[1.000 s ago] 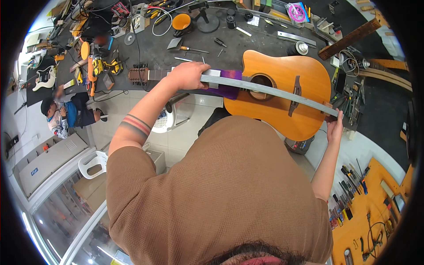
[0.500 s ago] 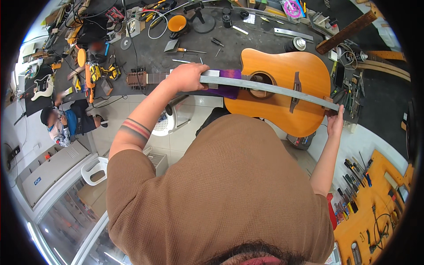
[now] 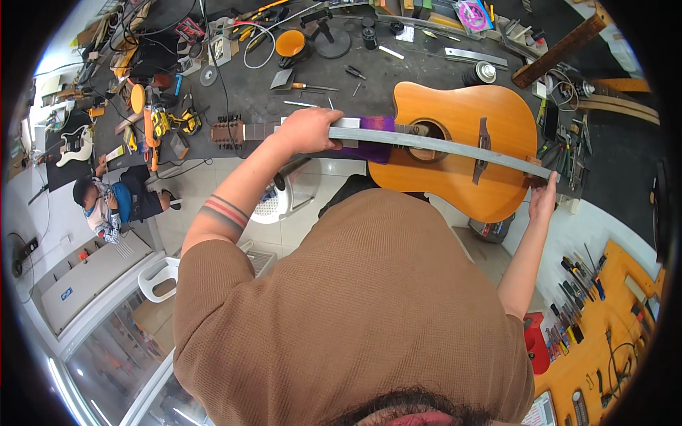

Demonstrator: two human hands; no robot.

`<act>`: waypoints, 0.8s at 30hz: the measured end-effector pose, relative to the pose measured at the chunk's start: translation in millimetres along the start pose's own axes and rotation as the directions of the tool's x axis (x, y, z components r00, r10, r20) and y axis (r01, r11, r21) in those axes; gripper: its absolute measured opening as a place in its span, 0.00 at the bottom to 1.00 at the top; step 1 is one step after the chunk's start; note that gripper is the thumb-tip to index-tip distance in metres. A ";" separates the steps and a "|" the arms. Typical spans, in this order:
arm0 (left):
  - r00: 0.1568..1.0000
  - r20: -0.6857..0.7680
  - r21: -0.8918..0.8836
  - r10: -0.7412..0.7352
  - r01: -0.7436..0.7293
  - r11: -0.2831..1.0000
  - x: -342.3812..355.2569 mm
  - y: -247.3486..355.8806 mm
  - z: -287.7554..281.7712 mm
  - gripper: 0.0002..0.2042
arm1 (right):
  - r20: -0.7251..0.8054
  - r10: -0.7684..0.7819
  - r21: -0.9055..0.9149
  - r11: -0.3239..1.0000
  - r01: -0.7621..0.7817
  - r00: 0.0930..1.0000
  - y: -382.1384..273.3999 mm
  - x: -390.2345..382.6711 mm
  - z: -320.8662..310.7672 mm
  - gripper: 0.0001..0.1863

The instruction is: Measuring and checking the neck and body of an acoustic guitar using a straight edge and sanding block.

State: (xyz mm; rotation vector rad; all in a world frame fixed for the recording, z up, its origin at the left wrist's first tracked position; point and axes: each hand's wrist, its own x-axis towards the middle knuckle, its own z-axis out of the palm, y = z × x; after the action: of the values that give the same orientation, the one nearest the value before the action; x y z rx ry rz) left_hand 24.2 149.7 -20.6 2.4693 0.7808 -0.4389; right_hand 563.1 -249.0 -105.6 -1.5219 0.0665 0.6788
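Note:
An acoustic guitar (image 3: 508, 113) with a light wooden top lies across the bench, its neck pointing left. Above its strings runs a long grey metal-looking bar (image 3: 462, 148), from the neck to past the bridge. My left hand (image 3: 307, 130) is closed round the bar's left end, over the fretboard. At the bar's right end, by the guitar's tail, my right hand (image 3: 543, 200) grips it with the fingers partly hidden. A purple cloth-like piece (image 3: 378, 128) covers part of the neck beside the body. The headstock (image 3: 227, 133) shows left of my forearm.
Behind the guitar the dark bench (image 3: 249, 89) holds a chisel (image 3: 312, 86), an orange cup (image 3: 290, 44), a steel ruler (image 3: 476, 57) and a spray can (image 3: 481, 73). Yellow power drills (image 3: 160, 121) stand at left. Another person (image 3: 117, 202) is at the bench's far left.
The whole view has shifted slightly. Both hands keep their hold on the bar, which stays in nearly the same place over the guitar.

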 end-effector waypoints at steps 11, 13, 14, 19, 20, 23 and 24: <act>0.999 0.042 0.011 0.004 -0.005 1.000 1.8 1.3 -2.3 0.33 | -0.026 -0.023 -0.049 0.999 0.022 0.999 -6.8 -10.3 9.5 0.35; 0.999 0.045 0.018 0.019 -0.019 1.000 1.2 -0.4 -1.0 0.34 | -0.014 -0.021 -0.054 0.998 0.020 1.000 -5.9 -9.1 5.1 0.34; 0.997 -0.006 0.006 0.078 -0.078 0.997 -0.9 -0.3 -1.2 0.37 | -0.010 -0.021 -0.048 0.999 0.021 1.000 -5.4 -8.7 4.7 0.34; 0.982 -0.054 0.064 0.180 -0.176 0.982 -8.6 6.8 -11.9 0.45 | -0.019 -0.031 -0.051 0.998 0.030 0.999 -2.3 -6.7 1.3 0.34; 0.984 -0.008 0.078 0.178 -0.176 0.981 -8.6 8.3 -14.5 0.47 | -0.006 -0.032 -0.047 0.998 0.031 0.999 -2.6 -6.2 2.1 0.34; 0.976 0.026 0.101 0.216 -0.218 0.971 -6.3 4.4 -11.9 0.48 | 0.006 -0.029 -0.040 0.999 0.029 1.000 -2.0 -7.0 3.1 0.34; 0.967 0.012 0.110 0.254 -0.254 0.961 -5.0 2.0 -10.2 0.46 | 0.009 -0.025 -0.037 0.999 0.026 1.000 -2.4 -7.3 2.7 0.34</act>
State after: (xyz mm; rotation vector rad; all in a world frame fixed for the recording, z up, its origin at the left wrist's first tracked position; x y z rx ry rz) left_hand 23.1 151.8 -9.3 2.6284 0.4401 -0.3931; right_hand 557.2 -248.9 -99.9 -1.5530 0.0282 0.6692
